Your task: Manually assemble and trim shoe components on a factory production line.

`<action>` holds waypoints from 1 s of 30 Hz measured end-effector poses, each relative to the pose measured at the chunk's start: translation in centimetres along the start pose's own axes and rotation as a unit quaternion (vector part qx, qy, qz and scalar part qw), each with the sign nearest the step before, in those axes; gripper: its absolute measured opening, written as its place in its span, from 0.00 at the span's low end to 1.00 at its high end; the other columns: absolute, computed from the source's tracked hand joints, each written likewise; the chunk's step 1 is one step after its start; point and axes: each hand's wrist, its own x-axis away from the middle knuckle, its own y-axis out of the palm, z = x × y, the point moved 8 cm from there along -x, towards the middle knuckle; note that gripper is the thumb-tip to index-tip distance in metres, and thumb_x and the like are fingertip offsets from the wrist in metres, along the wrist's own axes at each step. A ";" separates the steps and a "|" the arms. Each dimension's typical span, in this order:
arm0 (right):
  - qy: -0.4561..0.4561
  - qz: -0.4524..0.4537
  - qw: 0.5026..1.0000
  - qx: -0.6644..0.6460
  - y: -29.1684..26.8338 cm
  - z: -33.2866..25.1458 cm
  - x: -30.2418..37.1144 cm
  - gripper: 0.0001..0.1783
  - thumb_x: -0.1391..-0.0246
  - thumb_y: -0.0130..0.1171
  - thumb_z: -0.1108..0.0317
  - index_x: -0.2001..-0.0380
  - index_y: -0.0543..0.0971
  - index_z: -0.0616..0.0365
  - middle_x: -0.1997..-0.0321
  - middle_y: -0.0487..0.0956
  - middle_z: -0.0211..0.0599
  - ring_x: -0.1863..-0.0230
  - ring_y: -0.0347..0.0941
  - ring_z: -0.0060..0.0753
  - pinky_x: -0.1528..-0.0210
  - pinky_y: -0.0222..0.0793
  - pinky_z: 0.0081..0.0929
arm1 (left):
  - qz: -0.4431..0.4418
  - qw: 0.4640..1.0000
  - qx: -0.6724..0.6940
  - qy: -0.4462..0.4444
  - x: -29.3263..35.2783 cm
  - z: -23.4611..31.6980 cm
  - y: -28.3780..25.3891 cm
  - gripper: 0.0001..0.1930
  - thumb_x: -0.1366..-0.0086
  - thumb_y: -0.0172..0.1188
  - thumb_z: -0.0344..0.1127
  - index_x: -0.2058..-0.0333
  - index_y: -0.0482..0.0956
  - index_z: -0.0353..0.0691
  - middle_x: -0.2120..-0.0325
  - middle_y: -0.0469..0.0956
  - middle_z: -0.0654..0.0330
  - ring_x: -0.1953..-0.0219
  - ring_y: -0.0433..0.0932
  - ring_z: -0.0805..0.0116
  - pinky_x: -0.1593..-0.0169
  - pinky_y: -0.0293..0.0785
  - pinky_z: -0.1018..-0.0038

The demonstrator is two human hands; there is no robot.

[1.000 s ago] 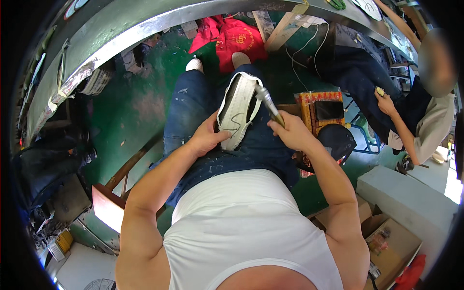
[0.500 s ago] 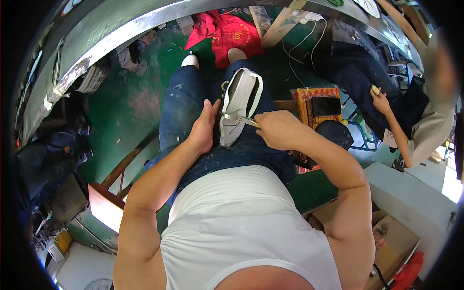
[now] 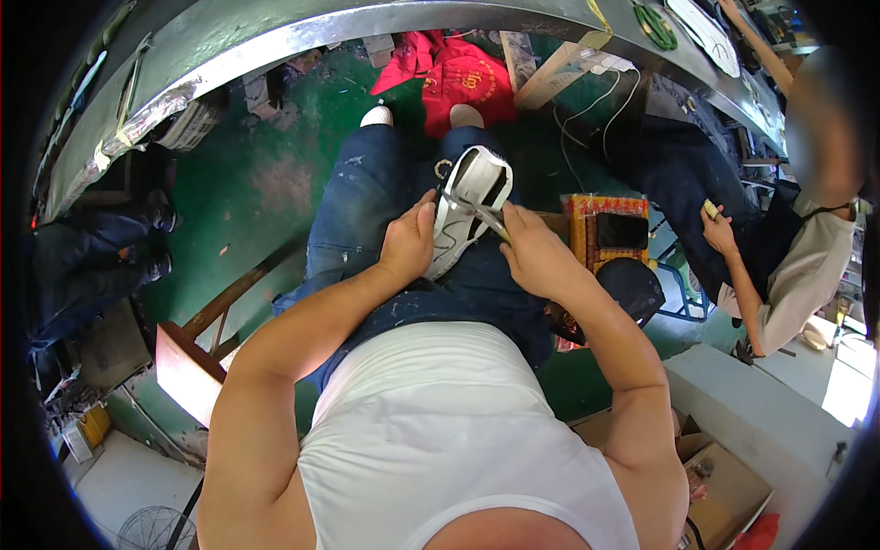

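Observation:
A white shoe upper [image 3: 451, 249] lies across my right thigh with its underside up. Pale insole shows inside its white rim, with dark gaps along the edges. My left hand [image 3: 406, 243] is closed on the shoe's left side, thumb uppermost, its other fingers partly hidden. From the right, my right hand [image 3: 539, 258] grips silver metal pincers [image 3: 489, 218] by the handle. Their head rests over the middle of the shoe; whether the jaws hold the edge is too small to tell.
Ahead runs a long metal-edged bench [image 3: 302, 41]. At right, a dark phone [image 3: 622, 231] lies on an orange beaded seat, near a black cap [image 3: 631, 286]. A co-worker's hand [image 3: 720, 229] is farther right. A red cloth [image 3: 467, 87] lies on the green floor beyond my feet.
The pincers have moved from the shoe's left edge farther over its middle. My left hand has shifted up and right along the shoe, and the shoe has tilted. The whole view has shifted slightly.

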 end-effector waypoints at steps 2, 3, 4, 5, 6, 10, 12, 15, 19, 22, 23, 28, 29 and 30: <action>-0.031 0.055 0.997 0.052 -1.3 -0.8 -0.8 0.27 0.45 0.58 0.69 0.45 0.66 0.71 0.57 0.77 0.58 0.52 0.74 0.60 0.49 0.70 0.45 | -0.018 0.996 -0.060 0.067 0.2 1.5 0.1 0.22 0.26 0.42 0.43 0.42 0.71 0.36 0.47 0.74 0.40 0.45 0.74 0.44 0.44 0.71 0.62; 0.022 -0.004 0.997 0.067 -1.3 -0.6 -1.3 0.21 0.46 0.58 0.68 0.51 0.69 0.68 0.60 0.77 0.54 0.56 0.75 0.57 0.53 0.71 0.45 | -0.016 0.996 -0.061 0.068 0.0 1.0 0.1 0.22 0.26 0.42 0.43 0.42 0.71 0.36 0.47 0.74 0.40 0.45 0.74 0.44 0.44 0.71 0.62; 0.075 -0.064 0.992 0.082 -0.9 0.1 -1.5 0.16 0.46 0.58 0.68 0.57 0.71 0.65 0.63 0.78 0.51 0.60 0.77 0.54 0.57 0.73 0.45 | -0.010 0.990 -0.093 0.103 0.0 0.9 0.2 0.22 0.27 0.43 0.42 0.40 0.68 0.38 0.44 0.71 0.41 0.45 0.73 0.44 0.43 0.71 0.62; 0.074 -0.064 0.992 0.081 -0.3 0.4 -1.5 0.16 0.46 0.58 0.68 0.57 0.71 0.65 0.63 0.78 0.51 0.60 0.77 0.54 0.57 0.73 0.45 | -0.005 0.983 -0.124 0.137 0.0 0.8 0.3 0.23 0.27 0.44 0.41 0.38 0.66 0.39 0.42 0.68 0.41 0.45 0.73 0.44 0.43 0.71 0.61; 0.075 -0.035 0.995 0.060 0.4 1.2 -1.2 0.14 0.46 0.58 0.68 0.59 0.71 0.63 0.64 0.78 0.49 0.61 0.77 0.54 0.59 0.73 0.45 | -0.008 0.982 -0.124 0.139 -0.2 1.1 0.3 0.23 0.27 0.44 0.41 0.38 0.66 0.39 0.42 0.68 0.41 0.45 0.73 0.44 0.43 0.71 0.61; 0.092 0.027 0.995 -0.021 2.3 2.6 0.8 0.12 0.45 0.57 0.66 0.60 0.71 0.59 0.64 0.77 0.49 0.61 0.76 0.55 0.59 0.73 0.47 | -0.086 0.963 -0.194 0.167 0.0 3.3 0.7 0.25 0.28 0.45 0.39 0.34 0.60 0.47 0.37 0.62 0.43 0.48 0.75 0.42 0.47 0.75 0.59; 0.122 -0.002 0.992 -0.025 2.1 3.3 1.5 0.11 0.44 0.56 0.65 0.62 0.72 0.60 0.64 0.78 0.51 0.61 0.77 0.55 0.59 0.72 0.48 | -0.138 0.949 -0.233 0.161 0.2 3.1 1.3 0.25 0.28 0.45 0.37 0.33 0.59 0.48 0.36 0.61 0.43 0.47 0.74 0.42 0.48 0.75 0.59; 0.141 -0.172 0.963 -0.154 3.1 5.4 1.0 0.12 0.41 0.55 0.63 0.65 0.74 0.62 0.69 0.80 0.53 0.63 0.77 0.57 0.60 0.72 0.45 | -0.143 0.940 -0.249 0.183 -0.1 2.9 1.3 0.26 0.28 0.45 0.42 0.32 0.57 0.58 0.36 0.59 0.44 0.59 0.80 0.41 0.58 0.79 0.54; 0.240 -0.221 0.900 -0.288 1.7 5.2 1.2 0.16 0.38 0.54 0.58 0.61 0.73 0.63 0.70 0.78 0.53 0.65 0.76 0.61 0.60 0.71 0.44 | -0.163 0.931 -0.273 0.181 -0.8 3.1 1.4 0.28 0.28 0.45 0.43 0.31 0.53 0.58 0.36 0.59 0.43 0.63 0.80 0.39 0.59 0.79 0.54; 0.090 0.076 0.967 -0.226 -1.5 3.8 -2.2 0.17 0.37 0.52 0.57 0.59 0.73 0.62 0.70 0.78 0.54 0.65 0.76 0.61 0.60 0.71 0.46 | -0.205 0.920 -0.297 0.156 -0.9 4.2 1.5 0.29 0.29 0.46 0.43 0.31 0.51 0.58 0.37 0.60 0.41 0.62 0.80 0.38 0.57 0.79 0.54; 0.102 0.038 0.982 -0.151 -0.3 4.3 -3.0 0.17 0.37 0.51 0.57 0.58 0.74 0.63 0.70 0.78 0.54 0.64 0.76 0.62 0.59 0.71 0.47 | -0.226 0.914 -0.306 0.143 -1.0 4.2 1.7 0.30 0.29 0.47 0.42 0.31 0.51 0.57 0.37 0.60 0.39 0.61 0.80 0.37 0.56 0.78 0.55; 0.050 0.097 0.984 -0.142 -1.0 2.8 -3.9 0.22 0.35 0.47 0.53 0.60 0.74 0.65 0.65 0.79 0.57 0.61 0.76 0.63 0.58 0.71 0.51 | -0.246 0.896 -0.349 0.124 -1.3 3.5 1.4 0.30 0.29 0.47 0.50 0.31 0.51 0.63 0.38 0.60 0.36 0.62 0.81 0.39 0.58 0.80 0.56; 0.049 0.098 0.984 -0.142 -0.8 2.6 -3.8 0.22 0.35 0.47 0.53 0.60 0.74 0.65 0.65 0.79 0.57 0.61 0.76 0.63 0.58 0.71 0.51 | -0.249 0.893 -0.355 0.120 -1.3 3.4 1.3 0.30 0.30 0.47 0.52 0.31 0.51 0.64 0.38 0.59 0.35 0.62 0.81 0.40 0.58 0.80 0.56; 0.084 0.036 0.991 -0.099 0.5 3.0 -3.7 0.22 0.35 0.47 0.53 0.60 0.74 0.65 0.66 0.79 0.57 0.61 0.76 0.63 0.58 0.70 0.51 | -0.249 0.893 -0.355 0.121 -1.2 4.0 1.3 0.30 0.30 0.47 0.52 0.31 0.51 0.64 0.38 0.59 0.35 0.62 0.81 0.40 0.58 0.80 0.56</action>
